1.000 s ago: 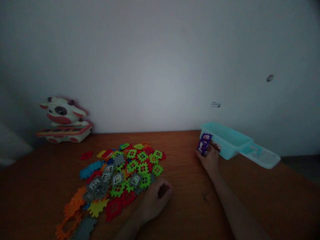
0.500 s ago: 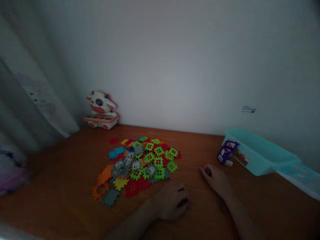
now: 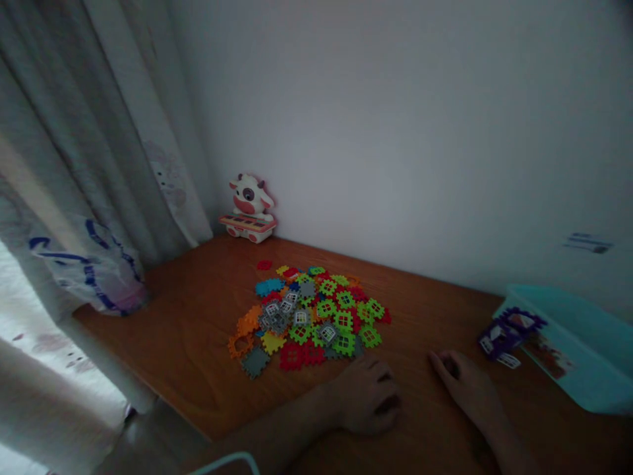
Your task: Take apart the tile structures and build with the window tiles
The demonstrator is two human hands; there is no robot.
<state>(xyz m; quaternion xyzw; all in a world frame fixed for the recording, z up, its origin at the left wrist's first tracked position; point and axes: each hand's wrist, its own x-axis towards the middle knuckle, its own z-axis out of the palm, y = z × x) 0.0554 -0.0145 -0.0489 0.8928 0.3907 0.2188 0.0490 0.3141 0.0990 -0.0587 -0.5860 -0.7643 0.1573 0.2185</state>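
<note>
My left hand (image 3: pixel 368 394) rests on the wooden table in front of the pile, its fingers curled in and nothing seen in them. To its right lies my right hand (image 3: pixel 469 386), also on the table, with the fingers folded and the thumb alongside; no object shows in it. A heap of flat, notched building pieces (image 3: pixel 316 316) in green, red, grey, orange, yellow and blue spreads just beyond my left hand. Nearest to my right hand is a small purple structure (image 3: pixel 507 333) of joined pieces, leaning by the bin.
A turquoise plastic bin (image 3: pixel 593 349) stands on the right. At the back left is a cow toy keyboard (image 3: pixel 250 208) against the wall. A plastic bag (image 3: pixel 96 270) sits at the table's left edge, by the grey curtains (image 3: pixel 64 112). A pale turquoise rim (image 3: pixel 225 458) shows at the bottom.
The view has swung left, so the table's contents sit farther right and the bag and curtains show more. Both hands keep their places on the table.
</note>
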